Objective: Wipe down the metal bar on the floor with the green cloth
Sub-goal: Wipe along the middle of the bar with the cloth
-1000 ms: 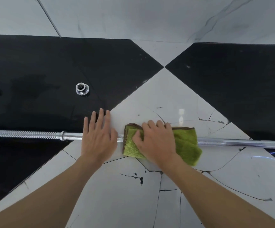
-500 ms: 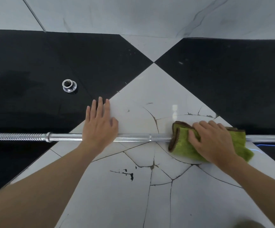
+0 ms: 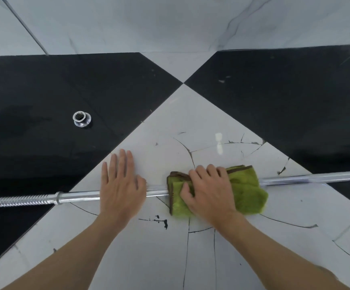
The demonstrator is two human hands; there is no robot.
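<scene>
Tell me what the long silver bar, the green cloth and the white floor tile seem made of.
The long silver bar looks like chromed or polished steel: mirror-bright highlights, threaded left end. The green cloth seems microfibre or terry: fuzzy pile, brown edge. The white floor tile looks like glossy ceramic or stone: it reflects light and shows thin cracks.

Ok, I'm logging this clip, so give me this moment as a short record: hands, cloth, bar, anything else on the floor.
left hand: flat, fingers straight, pressing on the metal bar
right hand: grips the green cloth on the bar
green cloth: folded, draped over the bar's smooth section
metal bar: lying on the floor, threaded end at left
other: chrome nut on black tile, apart from bar
</scene>
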